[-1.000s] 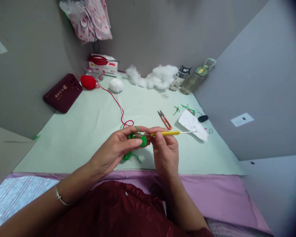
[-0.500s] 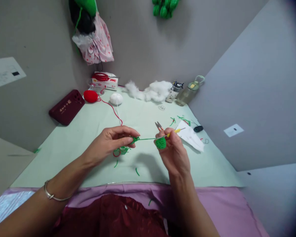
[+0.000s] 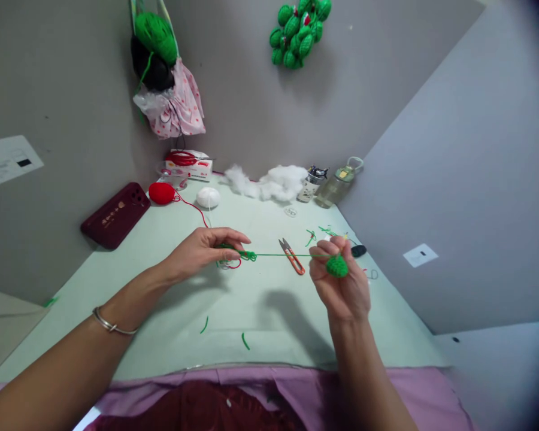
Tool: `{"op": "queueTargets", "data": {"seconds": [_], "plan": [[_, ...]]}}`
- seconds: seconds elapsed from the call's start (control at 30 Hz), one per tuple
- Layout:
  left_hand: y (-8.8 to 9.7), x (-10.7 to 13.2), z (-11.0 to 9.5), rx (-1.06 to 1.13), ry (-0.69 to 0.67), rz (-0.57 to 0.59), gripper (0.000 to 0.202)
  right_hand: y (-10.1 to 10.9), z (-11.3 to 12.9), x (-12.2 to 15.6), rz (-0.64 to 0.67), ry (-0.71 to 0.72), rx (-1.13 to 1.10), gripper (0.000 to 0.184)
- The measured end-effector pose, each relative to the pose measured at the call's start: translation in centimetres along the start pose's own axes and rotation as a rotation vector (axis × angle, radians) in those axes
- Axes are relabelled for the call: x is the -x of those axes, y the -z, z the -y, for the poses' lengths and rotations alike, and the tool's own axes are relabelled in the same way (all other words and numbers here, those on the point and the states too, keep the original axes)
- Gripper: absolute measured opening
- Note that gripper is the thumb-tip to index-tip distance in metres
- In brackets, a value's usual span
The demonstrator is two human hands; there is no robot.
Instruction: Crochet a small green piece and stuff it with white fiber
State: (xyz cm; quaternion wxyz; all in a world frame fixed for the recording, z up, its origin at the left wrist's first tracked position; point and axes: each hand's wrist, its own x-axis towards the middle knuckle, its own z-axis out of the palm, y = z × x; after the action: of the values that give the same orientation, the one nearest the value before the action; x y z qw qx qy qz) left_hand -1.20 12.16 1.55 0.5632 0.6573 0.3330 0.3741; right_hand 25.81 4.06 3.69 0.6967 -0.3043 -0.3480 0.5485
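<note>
My left hand [image 3: 197, 254] pinches a small bundle of green yarn [image 3: 248, 255], with red and white strands hanging beneath its fingers. From there a taut green strand [image 3: 276, 255] runs across to my right hand [image 3: 341, 293]. That hand is closed around a small rounded green crocheted piece [image 3: 337, 267]. A sliver of the yellow-handled crochet hook [image 3: 345, 237] shows above its fingers; the rest is hidden. Beneath the strand, orange-handled thread snips [image 3: 291, 256] lie on the table, touching neither hand.
A red yarn ball [image 3: 161, 193] and a white yarn ball [image 3: 208, 197] sit at the back left, near a dark red phone [image 3: 115, 215]. White stuffing [image 3: 273, 184], a cup of pens [image 3: 311, 184] and a bottle [image 3: 339, 184] line the back. Green scraps [image 3: 245, 341] lie in front.
My right hand has moved right with the green crocheted piece, drawing out a longer strand. The snips now show fully. The camera view has tilted up slightly.
</note>
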Motion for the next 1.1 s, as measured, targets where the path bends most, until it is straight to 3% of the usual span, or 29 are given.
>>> {"op": "queueTargets", "data": {"seconds": [0.17,0.33,0.43,0.53,0.67,0.83,0.9,1.03,1.1], "plan": [[0.7,-0.2,2.4,-0.089,-0.026,-0.161,0.019,0.9,1.5,0.1,0.045,0.066,-0.003,0.032],[2.7,-0.8,4.6,-0.254,-0.114,-0.395,0.008,1.9,3.4,1.3,0.075,0.252,-0.061,0.035],[4.1,-1.3,5.4,-0.327,-0.133,-0.565,0.016,2.5,4.2,1.9,0.203,0.234,-0.028,0.038],[4.9,-1.6,5.9,-0.416,-0.136,-0.646,0.021,2.8,4.5,2.2,0.363,0.177,0.0,0.033],[4.3,-1.4,6.0,-0.566,-0.127,-0.554,0.015,3.2,3.8,1.9,0.409,0.017,0.221,0.033],[1.7,-0.9,5.1,-0.696,-0.194,-0.496,0.015,3.9,2.1,0.7,0.428,-0.233,0.68,0.039],[0.1,-0.5,4.7,-0.693,-0.234,-0.38,0.016,4.0,1.6,0.4,0.45,-0.298,0.736,0.036],[-3.2,0.2,4.9,-0.649,-0.292,-0.017,0.011,3.7,0.8,0.0,0.48,-0.379,0.816,0.035],[-4.4,0.3,5.3,-0.655,-0.281,0.083,0.019,3.6,0.4,-0.1,0.478,-0.393,0.838,0.036]]}}
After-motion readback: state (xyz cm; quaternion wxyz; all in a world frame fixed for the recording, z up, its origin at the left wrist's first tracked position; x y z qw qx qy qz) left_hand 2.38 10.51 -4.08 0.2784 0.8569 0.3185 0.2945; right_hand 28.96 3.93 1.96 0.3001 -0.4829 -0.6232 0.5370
